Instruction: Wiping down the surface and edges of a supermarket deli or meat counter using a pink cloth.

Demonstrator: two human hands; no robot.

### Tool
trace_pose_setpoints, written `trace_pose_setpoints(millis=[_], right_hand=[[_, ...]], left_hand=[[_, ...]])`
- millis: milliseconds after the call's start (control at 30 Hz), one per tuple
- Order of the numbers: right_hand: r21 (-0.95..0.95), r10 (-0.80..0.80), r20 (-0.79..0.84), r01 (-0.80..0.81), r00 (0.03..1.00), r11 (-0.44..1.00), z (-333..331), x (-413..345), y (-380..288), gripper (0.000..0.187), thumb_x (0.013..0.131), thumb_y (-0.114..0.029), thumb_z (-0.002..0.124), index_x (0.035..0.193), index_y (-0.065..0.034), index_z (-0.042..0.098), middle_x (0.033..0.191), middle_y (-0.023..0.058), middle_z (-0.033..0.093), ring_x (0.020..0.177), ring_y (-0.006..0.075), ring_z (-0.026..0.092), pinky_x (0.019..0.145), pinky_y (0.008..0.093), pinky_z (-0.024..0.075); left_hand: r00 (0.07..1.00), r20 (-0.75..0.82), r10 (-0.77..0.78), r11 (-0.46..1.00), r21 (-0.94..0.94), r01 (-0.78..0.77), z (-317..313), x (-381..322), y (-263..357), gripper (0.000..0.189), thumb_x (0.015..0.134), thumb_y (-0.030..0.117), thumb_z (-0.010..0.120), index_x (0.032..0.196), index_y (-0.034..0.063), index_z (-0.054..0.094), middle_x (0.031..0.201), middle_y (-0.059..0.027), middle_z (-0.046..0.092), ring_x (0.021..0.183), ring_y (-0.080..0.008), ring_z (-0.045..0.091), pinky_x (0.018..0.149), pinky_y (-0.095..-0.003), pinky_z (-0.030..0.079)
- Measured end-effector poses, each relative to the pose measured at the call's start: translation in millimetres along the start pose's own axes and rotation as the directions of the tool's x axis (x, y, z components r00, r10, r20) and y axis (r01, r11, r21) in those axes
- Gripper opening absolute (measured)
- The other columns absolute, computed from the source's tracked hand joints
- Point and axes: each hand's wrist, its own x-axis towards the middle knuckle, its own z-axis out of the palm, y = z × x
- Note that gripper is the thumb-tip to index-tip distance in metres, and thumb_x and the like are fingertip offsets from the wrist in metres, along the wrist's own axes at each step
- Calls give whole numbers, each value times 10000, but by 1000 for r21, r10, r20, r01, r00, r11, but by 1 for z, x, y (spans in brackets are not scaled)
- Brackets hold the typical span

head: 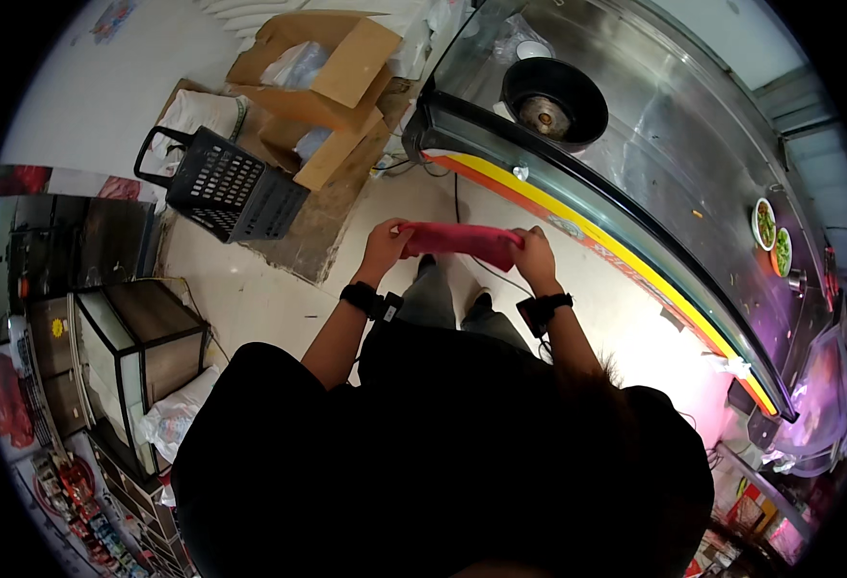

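A red cloth [459,240], seemingly folded into a strip, is stretched between my two hands above the floor. My left hand [387,244] pinches its left end, thumb on top. At the other end, my right hand [537,256] grips the cloth near its corner. Both wrists wear black straps with small devices, the left device [388,306] and the right device [533,316]. Below the cloth my feet stand on the pale tiled floor [373,289].
A stainless-steel display counter [654,166] with a glass front runs along the right, bearing a black round pan [589,94] and bowls of chopped vegetables [764,224]. Ahead on the left are a grey plastic basket [239,184] and open cardboard boxes [351,61]. A cable [499,274] crosses the floor.
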Motion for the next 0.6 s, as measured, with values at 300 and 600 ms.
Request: trace_pose_setpoints(millis=[300,600], right_hand=[[419,397,-44,-344,917,840,38,175,-37,292,843,-291,580,893,-5,611,671,131,619,580,232,609,537,329,470],[-30,3,-77,-6,997,1000,87,249,-84,597,732,-75,549,1271,49,323,1137,307,499,1076,425,485,924,448,387]], left_hand=[[967,-14,254,954,-161,-252,-27,168,40,222,885,87,509,1084,-8,485,922,-120,642,860,-170,645,681,-285,518],[698,340,630,393,636,-664,-10,225,105,671,725,46,589,1309,-29,265,1209,-247,449,1158,-371,428,967,-435,358]])
